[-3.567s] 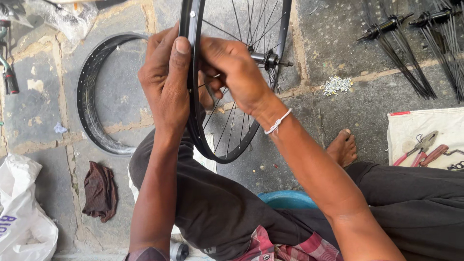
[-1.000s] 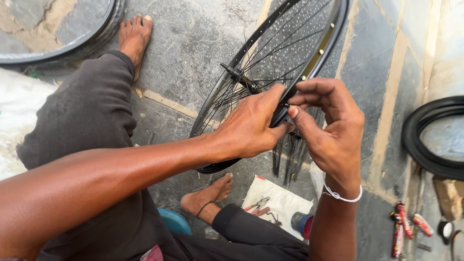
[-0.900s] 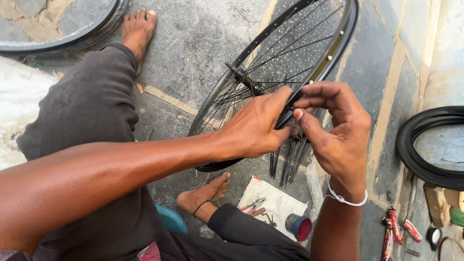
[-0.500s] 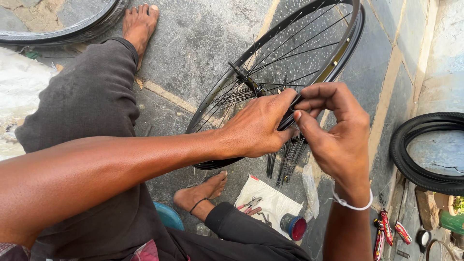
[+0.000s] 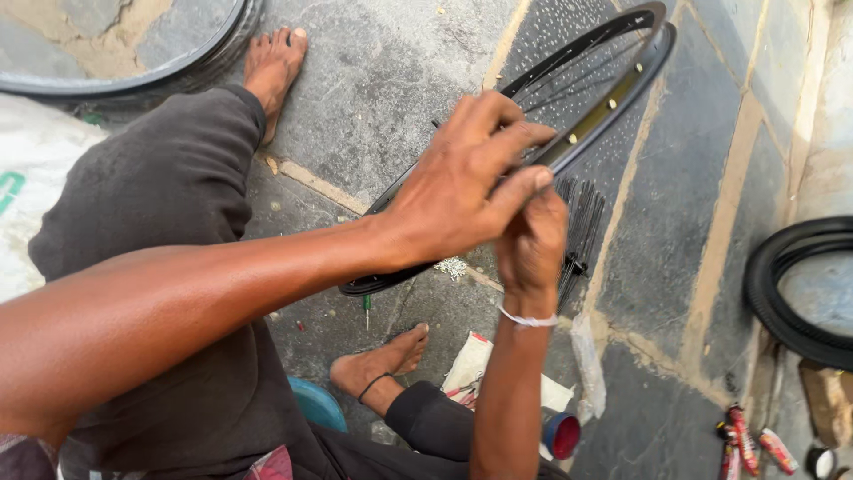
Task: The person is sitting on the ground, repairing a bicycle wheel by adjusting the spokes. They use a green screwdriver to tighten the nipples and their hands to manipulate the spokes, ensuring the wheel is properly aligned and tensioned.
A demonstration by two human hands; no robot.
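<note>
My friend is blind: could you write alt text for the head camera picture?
A seated person's left hand and right hand grip the rim of a black bicycle wheel over a stone floor, with loose spokes beneath.

Open stone floor right of the wheel rim (image 5: 613, 93)
Loose spokes (image 5: 582, 231) beneath it; black tyre (image 5: 782, 302) far right, tools by the foot (image 5: 378, 369)

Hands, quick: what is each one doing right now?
Left hand: closed, fingers gripping the black wheel rim.
Right hand: raised under the left hand at the rim; its grip cannot be told.
</note>
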